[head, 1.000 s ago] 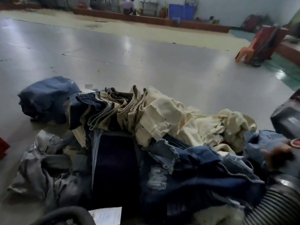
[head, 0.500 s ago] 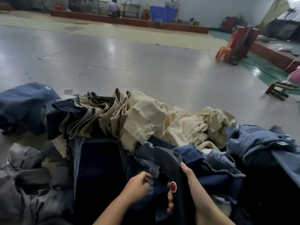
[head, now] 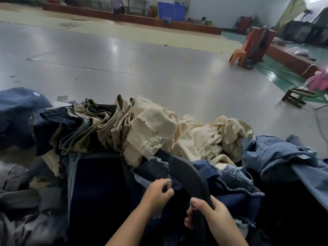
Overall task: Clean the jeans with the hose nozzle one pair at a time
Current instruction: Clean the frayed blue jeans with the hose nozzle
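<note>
Gripping the dark hose nozzle [head: 188, 176] in the right hand [head: 209, 213] over the dark blue jeans [head: 236, 194] at the near edge of the pile.

Right hand: fingers and thumb wrapped round the nozzle handle, nozzle head angled up and left, resting against frayed denim. Left hand [head: 158, 194]: clenched, pinching a fold of the same dark blue jeans just beside the nozzle. Behind, touching: cream trousers [head: 156, 132], heaped and crumpled; khaki pairs [head: 99, 128] stacked to the left; light blue denim [head: 276, 157] to the right. Far back, against the wall: blue crate [head: 170, 10], contents not discernible. Orange plastic chair [head: 238, 54] on the grey floor [head: 142, 64], well apart.
</note>
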The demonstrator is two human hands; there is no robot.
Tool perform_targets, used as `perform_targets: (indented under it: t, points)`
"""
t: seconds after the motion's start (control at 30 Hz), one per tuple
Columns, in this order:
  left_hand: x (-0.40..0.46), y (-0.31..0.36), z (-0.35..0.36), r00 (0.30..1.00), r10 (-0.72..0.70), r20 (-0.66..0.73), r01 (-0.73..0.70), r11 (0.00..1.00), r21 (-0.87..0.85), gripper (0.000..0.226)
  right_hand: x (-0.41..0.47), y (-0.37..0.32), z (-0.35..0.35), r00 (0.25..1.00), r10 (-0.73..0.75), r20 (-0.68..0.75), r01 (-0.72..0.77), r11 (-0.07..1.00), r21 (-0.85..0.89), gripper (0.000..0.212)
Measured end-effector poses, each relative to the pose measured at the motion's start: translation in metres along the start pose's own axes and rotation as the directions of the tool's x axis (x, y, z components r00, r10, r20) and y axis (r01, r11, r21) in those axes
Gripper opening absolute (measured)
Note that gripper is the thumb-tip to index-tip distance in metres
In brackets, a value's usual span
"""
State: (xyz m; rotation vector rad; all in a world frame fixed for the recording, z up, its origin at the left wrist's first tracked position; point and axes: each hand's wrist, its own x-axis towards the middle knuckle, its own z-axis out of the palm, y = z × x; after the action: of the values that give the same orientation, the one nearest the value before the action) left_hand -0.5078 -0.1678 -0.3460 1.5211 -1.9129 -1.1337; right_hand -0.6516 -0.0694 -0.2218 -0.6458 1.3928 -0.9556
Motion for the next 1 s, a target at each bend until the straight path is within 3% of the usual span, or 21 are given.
perform_targets:
  t: [0.03, 0.1, 0.17, 0.23, 0.3, 0.4, 0.43, 0.53, 0.57, 0.67, 0.8, 1.0]
  points:
    - [0.001, 0.003, -0.004, 0.998, -0.055, 0.015, 0.057, 0.969, -0.241, 0.028, -0.001, 0.001, -0.002, 0.999, -0.024, -0.030, 0.024, 1.000, -0.015, 0.010]
    - [-0.004, 0.007, -0.008, 0.967, -0.191, 0.166, 0.253, 0.761, -0.597, 0.032, -0.004, 0.001, -0.007, 0.992, -0.086, -0.096, 0.083, 0.996, -0.036, 0.010]
    - [-0.014, 0.005, -0.007, 0.837, -0.282, 0.468, 0.542, 0.538, -0.645, 0.036, -0.008, 0.000, -0.014, 0.977, -0.139, -0.164, 0.138, 0.990, -0.015, 0.012]
    - [-0.020, -0.003, 0.000, 0.742, -0.262, 0.617, 0.655, 0.478, -0.585, 0.050, -0.009, -0.002, -0.021, 0.963, -0.175, -0.204, 0.182, 0.983, 0.018, 0.011]
    - [-0.020, -0.002, 0.005, 0.748, -0.332, 0.575, 0.660, 0.465, -0.590, 0.048, -0.011, -0.004, -0.025, 0.960, -0.190, -0.206, 0.206, 0.977, 0.056, 0.011]
    - [-0.017, 0.009, 0.011, 0.825, -0.493, 0.277, 0.514, 0.449, -0.731, 0.028, -0.012, -0.004, -0.026, 0.965, -0.185, -0.185, 0.202, 0.976, 0.077, 0.010]
    - [-0.015, 0.015, 0.010, 0.824, -0.518, 0.228, 0.468, 0.397, -0.790, 0.018, -0.013, -0.003, -0.026, 0.967, -0.186, -0.176, 0.201, 0.977, 0.068, 0.010]
    - [-0.018, 0.027, 0.000, 0.815, -0.432, 0.386, 0.475, 0.118, -0.872, 0.018, -0.013, -0.003, -0.026, 0.967, -0.196, -0.166, 0.206, 0.977, 0.046, 0.011]
    - [-0.020, 0.032, -0.004, 0.818, -0.368, 0.443, 0.503, 0.082, -0.861, 0.019, -0.013, -0.003, -0.027, 0.967, -0.199, -0.161, 0.208, 0.977, 0.040, 0.011]
    - [-0.029, 0.044, -0.003, 0.838, -0.245, 0.488, 0.531, 0.158, -0.833, 0.023, -0.015, -0.002, -0.027, 0.966, -0.215, -0.146, 0.222, 0.974, 0.034, 0.011]
    - [-0.025, 0.050, 0.003, 0.918, -0.360, 0.165, 0.287, 0.321, -0.903, 0.019, -0.019, -0.003, -0.024, 0.955, -0.258, -0.143, 0.261, 0.965, 0.005, 0.011]
    - [-0.022, 0.047, -0.036, 0.942, -0.334, -0.037, 0.142, 0.495, -0.857, 0.027, -0.019, -0.003, -0.018, 0.963, -0.240, -0.124, 0.242, 0.970, -0.004, 0.009]
